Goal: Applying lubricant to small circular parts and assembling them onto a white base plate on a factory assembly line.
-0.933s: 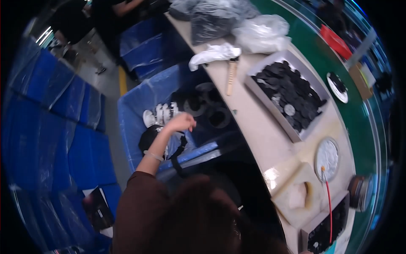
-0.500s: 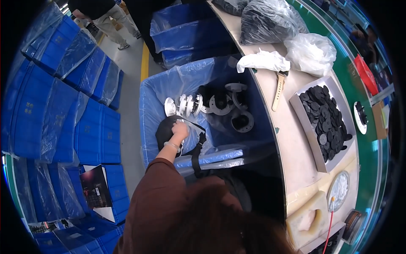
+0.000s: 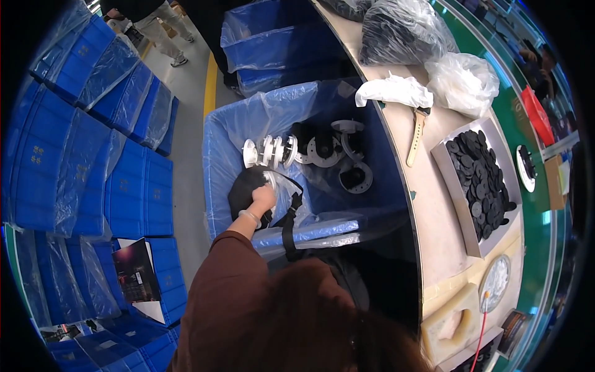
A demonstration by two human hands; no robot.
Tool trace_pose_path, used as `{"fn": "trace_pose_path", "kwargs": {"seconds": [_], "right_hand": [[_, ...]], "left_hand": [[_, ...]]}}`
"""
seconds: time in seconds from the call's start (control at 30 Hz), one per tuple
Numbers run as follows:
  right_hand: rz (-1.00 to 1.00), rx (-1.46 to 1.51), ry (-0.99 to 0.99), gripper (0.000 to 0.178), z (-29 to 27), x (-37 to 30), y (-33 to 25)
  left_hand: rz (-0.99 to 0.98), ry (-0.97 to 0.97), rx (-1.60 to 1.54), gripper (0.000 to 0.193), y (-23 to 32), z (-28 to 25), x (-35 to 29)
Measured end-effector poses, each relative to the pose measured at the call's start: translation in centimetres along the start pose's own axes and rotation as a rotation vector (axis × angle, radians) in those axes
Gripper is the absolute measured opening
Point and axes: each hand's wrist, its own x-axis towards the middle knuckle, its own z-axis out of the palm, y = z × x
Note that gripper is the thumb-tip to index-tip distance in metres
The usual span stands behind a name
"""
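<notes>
Left hand (image 3: 264, 197), fingers curled, meets a black bag (image 3: 240, 193) lying beneath and left of it; whether it grips cannot be told. The bag sits by the near-left corner of a blue bin (image 3: 215, 146), below white round parts (image 3: 249, 154).

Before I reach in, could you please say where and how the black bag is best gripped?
Probably grip the black bag by its narrow strap, from the near side: it drapes over the near rim of the blue tub, apart from the left hand.
</notes>
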Motion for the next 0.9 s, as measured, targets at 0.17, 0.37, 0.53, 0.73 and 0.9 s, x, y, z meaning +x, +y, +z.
{"fn": "trace_pose_path", "kwargs": {"seconds": [0.17,0.37,0.53,0.73,0.9], "right_hand": [[-0.004,-0.050,-0.018,0.022,0.7,0.2,0.2],[-0.005,-0.107,-0.063,0.021,1.3,0.8,0.2],[-0.014,-0.150,-0.107,0.020,2.0,1.7,0.3],[-0.028,-0.206,-0.161,0.019,2.6,2.9,0.3],[-0.040,-0.253,-0.188,0.018,3.3,4.0,0.2]], "left_hand": [[-0.002,-0.166,-0.055,0.038,2.0,-0.8,-1.3],[-0.181,-0.251,-0.217,0.045,1.4,-1.3,-1.0],[-0.216,-0.154,-0.184,0.043,1.3,-0.6,-0.9],[0.373,0.113,0.238,0.034,1.1,1.5,-0.6],[0.889,0.088,0.858,0.031,1.9,0.1,0.3]]}}
